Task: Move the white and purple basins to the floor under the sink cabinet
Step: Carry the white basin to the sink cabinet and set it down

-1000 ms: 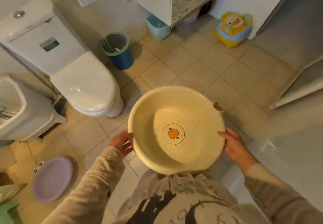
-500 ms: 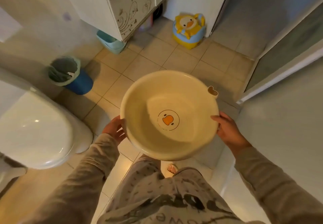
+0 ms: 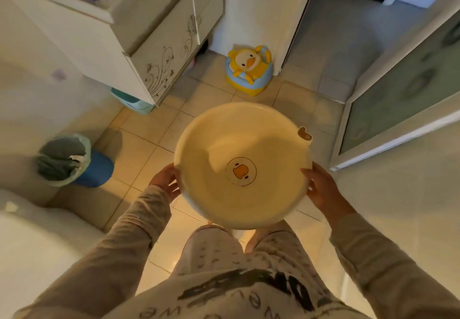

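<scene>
While you carry the white basin level in front of your waist, your left hand grips its left rim and your right hand grips its right rim, fingers curled under the lip on both sides; the basin sits between the hands, well above the tiled floor, with a duck print at its bottom and a small brown tab on its far right rim. What the coming move turns on is that the sink cabinet lies far and to the left of the basin, so the open floor beneath it is on your left hand's side; I judge the left hand is the nearer one and would lead as you lower and slide the basin in, with the right hand pushing from behind. A teal container already sits under the cabinet's near corner, and a blue bin with a liner stands near left, so the free gap looks tight. Most of the space under the cabinet is hidden by its front panel; you cannot tell how deep it runs. The purple basin is not in view; a yellow duck potty stands far ahead by the door frame.
</scene>
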{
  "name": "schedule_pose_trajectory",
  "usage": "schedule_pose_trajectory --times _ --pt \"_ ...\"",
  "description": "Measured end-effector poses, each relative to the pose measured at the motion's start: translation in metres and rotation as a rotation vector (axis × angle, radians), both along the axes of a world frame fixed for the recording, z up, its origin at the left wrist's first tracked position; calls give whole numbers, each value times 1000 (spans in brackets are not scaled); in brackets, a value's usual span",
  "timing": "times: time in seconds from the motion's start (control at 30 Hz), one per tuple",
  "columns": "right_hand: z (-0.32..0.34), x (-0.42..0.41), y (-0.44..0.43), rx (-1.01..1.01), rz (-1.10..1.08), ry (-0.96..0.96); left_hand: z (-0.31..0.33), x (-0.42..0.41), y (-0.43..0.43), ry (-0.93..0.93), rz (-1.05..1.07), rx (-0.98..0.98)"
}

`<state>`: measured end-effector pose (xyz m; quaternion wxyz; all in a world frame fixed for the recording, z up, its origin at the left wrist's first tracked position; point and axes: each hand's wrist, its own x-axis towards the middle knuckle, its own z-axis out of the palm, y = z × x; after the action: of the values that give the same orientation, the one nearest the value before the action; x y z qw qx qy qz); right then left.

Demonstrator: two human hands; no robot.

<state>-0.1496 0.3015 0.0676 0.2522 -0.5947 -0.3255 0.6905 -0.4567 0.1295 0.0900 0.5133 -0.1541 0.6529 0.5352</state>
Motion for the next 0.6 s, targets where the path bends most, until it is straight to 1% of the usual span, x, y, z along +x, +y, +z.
schedule_pose_trajectory --times 0.27,0.4,0.47,0.53,0.6 --pt "-7 -22 66 -9 -63 20 -4 -34 85 -13 -64 -18" --pt "-8 -27 120 -17 -65 12 -7 -40 133 -29 -65 4" --pt "-9 -28 172 -19 -42 16 -18 -40 179 -57 -53 6" --pt "-8 -32 186 -21 -24 9 -15 -42 189 -58 -47 13" --pt "-5 -33 230 -24 -8 18 -20 -40 225 -74 -12 16"
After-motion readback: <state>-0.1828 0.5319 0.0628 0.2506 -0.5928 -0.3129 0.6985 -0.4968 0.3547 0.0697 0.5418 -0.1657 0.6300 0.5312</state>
